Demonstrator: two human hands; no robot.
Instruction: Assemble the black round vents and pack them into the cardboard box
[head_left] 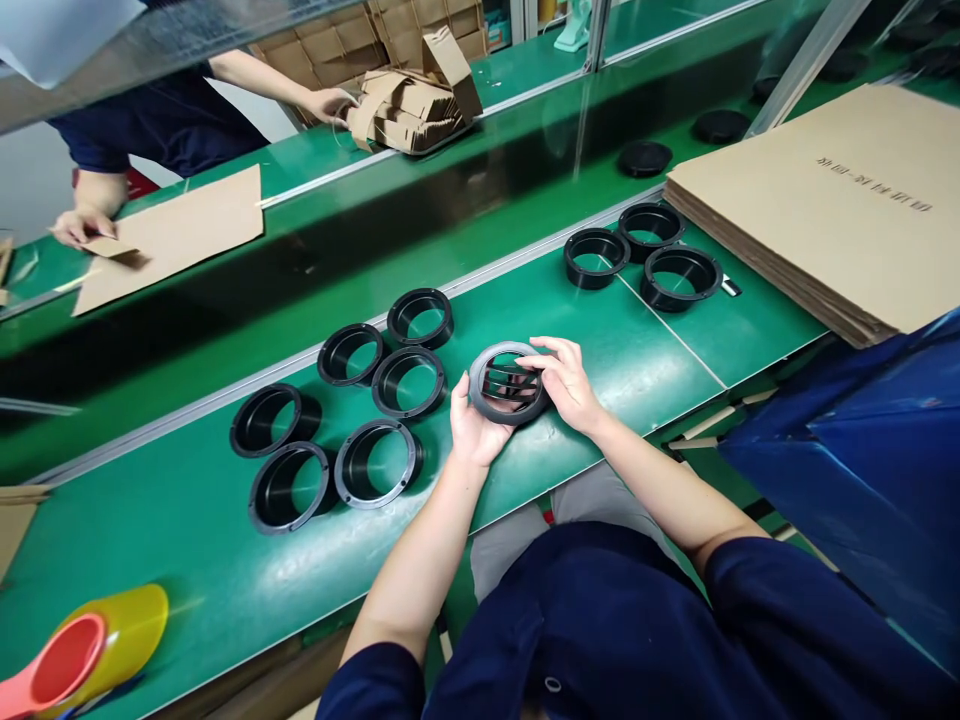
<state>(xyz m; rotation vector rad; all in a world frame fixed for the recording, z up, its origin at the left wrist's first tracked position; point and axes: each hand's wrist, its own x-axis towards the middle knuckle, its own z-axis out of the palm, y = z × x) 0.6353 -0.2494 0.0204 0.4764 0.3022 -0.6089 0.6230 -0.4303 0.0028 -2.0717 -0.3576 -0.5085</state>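
A round black air vent (486,400) with slats across its opening is held above the green bench, in the middle of the head view. My left hand (480,432) supports it from below and the left, the thumb up along its side. On the other side, my right hand (568,386) grips the rim, with fingertips reaching over the slats. Several black flanged rings, one of them a near ring (345,468), stand to the left of my hands. Three more, including a right-hand ring (682,280), sit farther right.
A stack of cardboard sheets (817,200) lies at the right, beside a blue bin (847,440). A yellow roll (139,625) and a red scoop-like piece (71,660) are at the lower left. Across the partition, a person's hands (82,228) handle cardboard (180,235).
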